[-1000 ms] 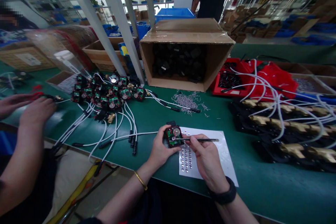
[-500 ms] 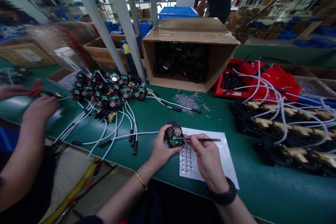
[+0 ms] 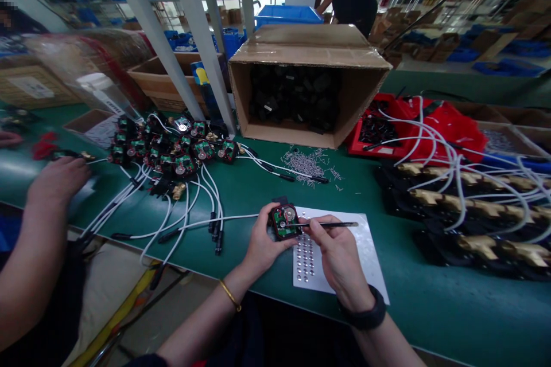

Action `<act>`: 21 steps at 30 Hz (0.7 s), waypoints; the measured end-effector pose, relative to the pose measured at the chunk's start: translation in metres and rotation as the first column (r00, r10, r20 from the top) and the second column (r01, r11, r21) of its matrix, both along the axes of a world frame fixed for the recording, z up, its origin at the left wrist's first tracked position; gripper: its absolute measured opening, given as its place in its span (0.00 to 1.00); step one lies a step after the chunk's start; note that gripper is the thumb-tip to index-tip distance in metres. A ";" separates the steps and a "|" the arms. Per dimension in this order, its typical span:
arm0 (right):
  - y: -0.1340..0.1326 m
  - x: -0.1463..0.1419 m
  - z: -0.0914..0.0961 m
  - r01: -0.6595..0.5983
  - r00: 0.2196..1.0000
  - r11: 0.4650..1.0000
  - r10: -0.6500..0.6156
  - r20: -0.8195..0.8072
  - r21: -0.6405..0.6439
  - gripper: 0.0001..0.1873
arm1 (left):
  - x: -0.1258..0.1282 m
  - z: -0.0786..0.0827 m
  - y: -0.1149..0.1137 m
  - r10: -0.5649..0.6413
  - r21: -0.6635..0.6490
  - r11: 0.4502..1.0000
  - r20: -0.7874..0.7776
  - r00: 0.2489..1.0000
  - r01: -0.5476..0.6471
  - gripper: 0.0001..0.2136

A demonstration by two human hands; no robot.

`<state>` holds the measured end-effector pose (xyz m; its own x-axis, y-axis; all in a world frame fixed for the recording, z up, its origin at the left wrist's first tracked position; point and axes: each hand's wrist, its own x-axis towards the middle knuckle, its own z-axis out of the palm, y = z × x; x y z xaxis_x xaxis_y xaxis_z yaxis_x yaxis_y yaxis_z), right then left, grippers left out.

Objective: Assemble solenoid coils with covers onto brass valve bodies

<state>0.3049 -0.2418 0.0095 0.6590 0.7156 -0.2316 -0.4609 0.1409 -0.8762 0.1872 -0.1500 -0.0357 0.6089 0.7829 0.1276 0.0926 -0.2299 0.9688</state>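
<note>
My left hand (image 3: pixel 263 243) is closed around a small black housing with a green circuit board (image 3: pixel 284 221), its open face turned up. A white cable (image 3: pixel 232 218) runs left from it across the bench. In my right hand (image 3: pixel 338 252) a thin dark tweezer-like tool (image 3: pixel 340 224) is pinched between thumb and fingers, lying nearly level. Its tip points at the housing's right side; whether it touches cannot be made out. Beneath my right hand lies a white sheet (image 3: pixel 365 258) with rows of small shiny round pieces (image 3: pixel 305 258).
Wired circuit housings (image 3: pixel 172 152) are heaped at left. Loose screws or pins (image 3: pixel 303 164) lie ahead, before a cardboard box (image 3: pixel 310 49) of black parts. Brass fittings on black bodies (image 3: pixel 482 243) line the right, near a red bin (image 3: pixel 372 149). A co-worker's hand (image 3: pixel 64 178) is at left.
The tool tip has drawn back from over the circuit board to the housing's right edge. The view has shifted slightly. One of the co-worker's hands has moved left, away from the red item.
</note>
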 end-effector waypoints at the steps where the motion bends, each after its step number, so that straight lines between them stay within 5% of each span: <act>1: 0.000 0.000 0.000 -0.003 1.000 1.000 0.003 0.002 0.002 0.12 | 0.000 0.000 0.000 0.002 0.000 1.000 0.003 1.000 -0.002 0.35; 9: 0.000 0.001 0.000 0.009 0.997 1.000 -0.009 0.072 0.000 0.11 | 0.001 0.002 -0.001 0.000 -0.030 1.000 0.010 1.000 0.001 0.35; 13: -0.003 0.000 -0.001 0.021 0.965 0.999 -0.010 0.263 -0.038 0.06 | 0.002 0.003 -0.001 0.011 -0.030 0.999 0.007 1.000 -0.011 0.35; 15: -0.008 -0.006 0.001 0.062 0.858 0.997 -0.034 0.512 -0.038 0.02 | 0.002 0.004 -0.001 0.021 -0.028 0.999 0.001 1.000 -0.021 0.34; 17: -0.017 -0.011 0.006 0.015 0.664 0.999 0.013 0.748 -0.030 0.05 | 0.003 0.004 -0.002 0.037 -0.021 0.999 -0.013 0.999 -0.037 0.33; 19: -0.025 -0.010 0.013 -0.074 0.483 0.997 0.044 0.874 -0.009 0.10 | 0.003 0.004 -0.002 0.055 -0.001 0.999 -0.031 0.998 -0.055 0.32; 21: -0.026 0.004 0.022 -0.055 0.397 0.997 -0.023 0.917 0.049 0.13 | 0.003 0.003 -0.002 0.076 0.027 0.997 -0.041 0.996 -0.075 0.32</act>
